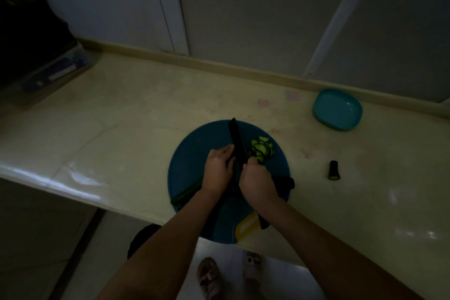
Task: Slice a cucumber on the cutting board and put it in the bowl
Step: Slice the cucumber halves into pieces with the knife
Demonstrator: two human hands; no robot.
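Cucumber, likely firm but slippery: left hand pins it; right hand clenches knife on cutting board.

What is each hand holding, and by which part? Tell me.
The right hand grips the black knife by its handle. The left hand steadies the cucumber near its cut end, beside the blade.

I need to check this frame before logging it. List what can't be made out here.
Head view only, and dim:
- Cucumber under the cut: hidden by the left hand and the knife.
- Knife handle: covered by the right hand.
- Dark strip at the board's left edge: partly under the left forearm, too dark to identify.
- Dark bulk top left: cut off by the frame edge, unlit.
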